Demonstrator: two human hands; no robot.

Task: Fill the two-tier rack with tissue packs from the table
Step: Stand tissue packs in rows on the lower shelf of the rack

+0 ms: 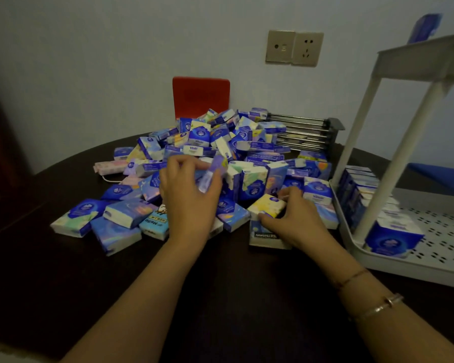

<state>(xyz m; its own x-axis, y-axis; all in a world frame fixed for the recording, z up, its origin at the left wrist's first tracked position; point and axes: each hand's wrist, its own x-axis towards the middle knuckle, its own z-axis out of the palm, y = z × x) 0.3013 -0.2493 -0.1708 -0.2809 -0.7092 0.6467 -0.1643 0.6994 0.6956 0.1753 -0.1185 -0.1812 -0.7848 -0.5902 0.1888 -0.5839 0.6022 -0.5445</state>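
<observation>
Between left-hand fingers (215, 179), a purple pack (212, 172) tilts.

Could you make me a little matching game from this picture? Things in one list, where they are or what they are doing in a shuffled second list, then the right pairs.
Things:
1. left hand
2. right hand
3. red chair back
4. white rack

Places or states:
A. stands at the table's right edge, with packs lined up on its lower tier
B. grips a purple tissue pack above the heap
C. behind the heap, against the wall
D. grips a yellow and white tissue pack low on the table

Pairs: 1-B, 2-D, 3-C, 4-A
</observation>
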